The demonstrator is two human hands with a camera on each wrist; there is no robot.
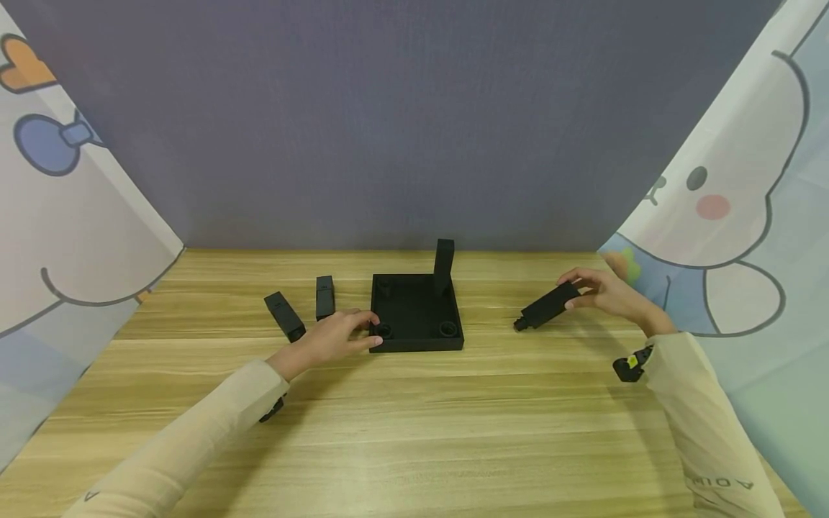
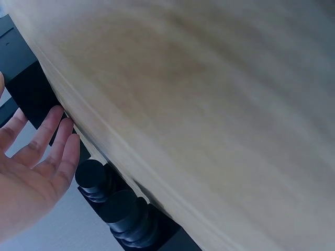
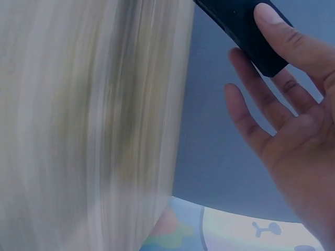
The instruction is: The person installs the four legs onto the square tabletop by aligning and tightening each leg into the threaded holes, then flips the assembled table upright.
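Right of the black tray [image 1: 417, 345] | black post [image 1: 550, 305] aslant, studded end toward tray | right hand [image 1: 607, 293] nearest, pinching its other end | left hand [image 1: 335, 336], well apart, gripping tray's near-left corner

A grey panel [image 1: 401, 129] fills the upper centre, bow-printed sheet [image 1: 91, 223] left, cartoon-face sheet [image 1: 745, 158] right, wood-grain table [image 1: 453, 424] below.
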